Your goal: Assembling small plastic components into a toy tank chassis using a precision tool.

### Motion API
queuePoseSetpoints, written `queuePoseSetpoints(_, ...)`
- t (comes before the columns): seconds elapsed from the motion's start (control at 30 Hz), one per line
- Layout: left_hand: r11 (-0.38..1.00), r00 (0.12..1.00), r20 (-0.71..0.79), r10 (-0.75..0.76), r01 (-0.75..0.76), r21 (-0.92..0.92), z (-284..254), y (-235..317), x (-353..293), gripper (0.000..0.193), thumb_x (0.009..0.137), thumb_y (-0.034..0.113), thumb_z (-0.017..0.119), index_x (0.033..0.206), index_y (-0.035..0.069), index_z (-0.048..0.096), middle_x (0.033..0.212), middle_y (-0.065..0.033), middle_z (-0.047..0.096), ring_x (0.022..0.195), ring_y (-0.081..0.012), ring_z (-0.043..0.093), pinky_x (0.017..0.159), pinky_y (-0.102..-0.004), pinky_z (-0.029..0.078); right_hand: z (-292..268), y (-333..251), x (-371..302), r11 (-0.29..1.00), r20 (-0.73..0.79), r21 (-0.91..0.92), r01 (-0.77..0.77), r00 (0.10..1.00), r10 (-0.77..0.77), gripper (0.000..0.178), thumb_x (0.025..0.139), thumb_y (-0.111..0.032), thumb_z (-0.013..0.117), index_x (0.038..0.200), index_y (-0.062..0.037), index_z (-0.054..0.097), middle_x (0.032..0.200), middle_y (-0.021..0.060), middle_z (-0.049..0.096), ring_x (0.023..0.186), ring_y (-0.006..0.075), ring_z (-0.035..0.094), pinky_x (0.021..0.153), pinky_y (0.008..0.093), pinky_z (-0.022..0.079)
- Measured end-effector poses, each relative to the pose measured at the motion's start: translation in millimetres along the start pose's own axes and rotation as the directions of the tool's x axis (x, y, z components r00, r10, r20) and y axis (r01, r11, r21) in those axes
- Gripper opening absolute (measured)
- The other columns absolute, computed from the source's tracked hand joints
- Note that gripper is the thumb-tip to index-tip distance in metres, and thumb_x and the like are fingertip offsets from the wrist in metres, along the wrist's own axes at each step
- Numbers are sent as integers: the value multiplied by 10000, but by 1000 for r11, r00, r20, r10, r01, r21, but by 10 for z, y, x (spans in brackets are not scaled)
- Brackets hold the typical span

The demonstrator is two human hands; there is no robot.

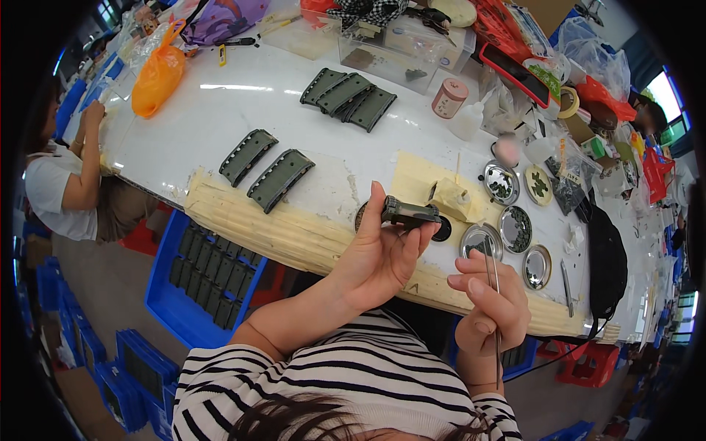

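My left hand (pixel 379 264) grips a small dark green curved plastic part (pixel 410 213) between thumb and fingers, raised over the table's near edge. In my right hand (pixel 491 309) is a pair of metal tweezers (pixel 498 361), held upright like a pen, tips near a round metal dish (pixel 482 239). The tips are apart from the green part. Beyond the dish stand more round dishes, one with small dark pieces (pixel 515 229) and one with green pieces (pixel 538 185). Left of my hands lie two similar curved green parts (pixel 281 180), with a stack of several more (pixel 349 98) farther back.
Yellowish tape pads the table edge (pixel 257 226). A blue crate (pixel 165 294) of green parts stands below, left. A taped block (pixel 450 198), a pink tin (pixel 449 98), a white bottle (pixel 468 120) and a black bag (pixel 607 257) crowd the right. Another person (pixel 62 176) sits far left.
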State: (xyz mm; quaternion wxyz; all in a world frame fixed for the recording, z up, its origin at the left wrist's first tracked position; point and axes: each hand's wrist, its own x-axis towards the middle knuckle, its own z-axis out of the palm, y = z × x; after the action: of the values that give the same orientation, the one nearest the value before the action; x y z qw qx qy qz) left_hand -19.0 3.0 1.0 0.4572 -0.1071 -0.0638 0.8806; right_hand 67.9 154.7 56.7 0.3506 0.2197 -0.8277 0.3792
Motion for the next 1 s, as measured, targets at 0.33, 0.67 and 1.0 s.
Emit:
queuePoseSetpoints(0.33,875,960,-40,277,-235,424,-93,-184,-43,627,837,601,581,1227,118,496,1165,-104,573,1084,-235,602,893,-305,551,234,135,-85,971,-96,161,-177,976,194,466,746,-315,811,888,-57,449,1082,218,621,1050,347,619,885,421,501)
queuePoseSetpoints(0.67,908,978,199,-56,-34,418,-241,-210,-247,855,812,537,687,1403,113,237,1338,-157,458,1240,-262,486,967,-398,471,18,217,-169,789,-13,514,-336,917,399,514,652,-98,837,854,-98,365,969,170,608,986,291,624,936,465,479)
queuePoseSetpoints(1.0,534,922,-78,-380,288,795,-32,-89,-297,413,894,129,636,1233,-57,491,993,-211,673,918,-275,685,839,-367,549,-337,426,-344,686,119,526,-502,843,525,463,859,-483,644,919,-42,514,1126,201,607,1083,301,574,972,388,400)
